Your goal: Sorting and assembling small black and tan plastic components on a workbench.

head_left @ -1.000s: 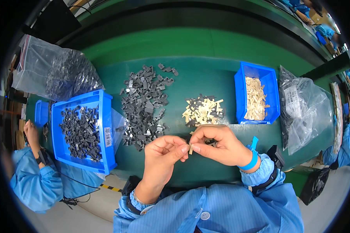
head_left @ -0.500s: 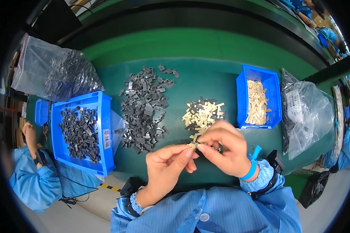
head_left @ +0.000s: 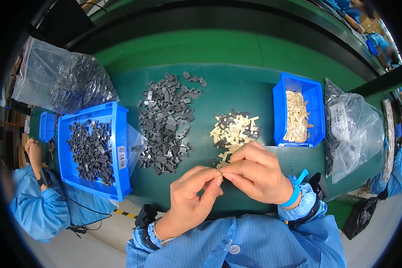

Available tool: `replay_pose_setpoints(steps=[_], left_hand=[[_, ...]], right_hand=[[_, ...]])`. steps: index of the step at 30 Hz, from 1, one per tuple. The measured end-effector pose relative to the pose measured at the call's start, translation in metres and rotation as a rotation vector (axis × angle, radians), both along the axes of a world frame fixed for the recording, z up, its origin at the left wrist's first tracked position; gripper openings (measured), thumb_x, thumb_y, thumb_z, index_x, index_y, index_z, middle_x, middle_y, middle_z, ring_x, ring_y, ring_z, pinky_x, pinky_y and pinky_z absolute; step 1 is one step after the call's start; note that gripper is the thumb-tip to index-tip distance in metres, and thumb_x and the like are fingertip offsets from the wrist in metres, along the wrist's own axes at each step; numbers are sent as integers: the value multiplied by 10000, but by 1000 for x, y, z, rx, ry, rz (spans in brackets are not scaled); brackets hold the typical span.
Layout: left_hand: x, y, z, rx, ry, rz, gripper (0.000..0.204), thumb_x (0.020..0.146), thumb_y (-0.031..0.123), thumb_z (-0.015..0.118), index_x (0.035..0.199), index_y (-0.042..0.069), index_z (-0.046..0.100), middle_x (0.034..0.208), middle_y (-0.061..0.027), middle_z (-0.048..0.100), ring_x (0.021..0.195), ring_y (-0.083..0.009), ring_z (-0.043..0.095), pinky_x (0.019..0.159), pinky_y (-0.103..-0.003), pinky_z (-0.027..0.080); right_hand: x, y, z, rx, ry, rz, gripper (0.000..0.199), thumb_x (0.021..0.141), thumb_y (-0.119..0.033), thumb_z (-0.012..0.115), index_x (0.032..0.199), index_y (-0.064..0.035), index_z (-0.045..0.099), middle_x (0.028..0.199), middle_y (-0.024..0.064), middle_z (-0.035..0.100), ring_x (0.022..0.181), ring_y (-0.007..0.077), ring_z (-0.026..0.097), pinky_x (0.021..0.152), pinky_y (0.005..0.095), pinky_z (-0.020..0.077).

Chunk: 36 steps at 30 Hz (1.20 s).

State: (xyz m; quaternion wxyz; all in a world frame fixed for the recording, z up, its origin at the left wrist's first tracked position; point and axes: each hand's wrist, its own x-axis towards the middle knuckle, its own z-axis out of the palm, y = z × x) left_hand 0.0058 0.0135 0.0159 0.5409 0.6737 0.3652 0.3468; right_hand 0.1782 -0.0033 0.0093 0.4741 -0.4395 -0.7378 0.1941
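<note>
My left hand point(head_left: 195, 188) and my right hand point(head_left: 260, 175) meet fingertip to fingertip above the near part of the table. Thumb and forefinger of each are pinched together. Between them shows the edge of a small cream-coloured piece point(head_left: 220, 171), mostly covered by the fingers. Whatever else the right fingertips hold is hidden. Just beyond the hands is a mixed pile of cream and black small parts point(head_left: 235, 128). A larger heap of dark grey plastic parts point(head_left: 166, 123) lies left of that pile.
A blue bin point(head_left: 124, 154) of dark parts stands at left, below a clear bag point(head_left: 67, 80) of dark parts. At right is a smaller blue bin point(head_left: 279, 111) with cream pieces, beside another plastic bag point(head_left: 355, 129). A co-worker's arm point(head_left: 40, 169) shows at far left.
The fingertips have closed in on each other, and the cream piece is now more covered. My right hand has shifted slightly right; the view has shifted a little.
</note>
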Motion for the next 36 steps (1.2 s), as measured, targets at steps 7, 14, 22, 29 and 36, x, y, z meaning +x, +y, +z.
replay_pose_setpoints(steps=[7,14,22,29,36], left_hand=[[-1,-5,-6,-157,-181,-4,113,848,5,540,938,-51,576,817,-112,575,608,-130,603,509,-208,492],[-3,-4,-6,-131,-156,23,114,852,4,535,940,-56,573,814,-111,573,624,-130,600,516,-214,493],[-5,-7,-3,-340,-290,24,105,852,6,543,927,-59,578,768,-104,583,618,-131,596,531,-227,498],[1,-8,-7,-365,-419,143,123,845,-8,552,945,-70,585,777,-127,618,604,-147,596,528,-244,502],[2,-11,-6,-338,-366,142,125,827,-32,565,944,-64,596,807,-136,620,624,-152,602,550,-245,509]], right_hand=[[-3,-4,2,-244,167,9,107,725,-45,639,825,-39,601,762,62,535,646,221,535,587,316,412],[-1,-4,4,-207,96,41,101,738,-38,638,835,-20,614,794,87,551,662,224,543,586,306,431],[7,-2,3,-409,506,54,70,819,-51,591,853,9,579,771,57,552,648,129,536,567,250,435],[-1,-11,4,-824,898,194,124,852,-24,556,954,42,581,840,67,619,681,81,563,580,202,472],[-4,-13,3,-784,856,165,115,837,-27,579,937,28,591,780,40,613,666,67,554,577,193,454]])
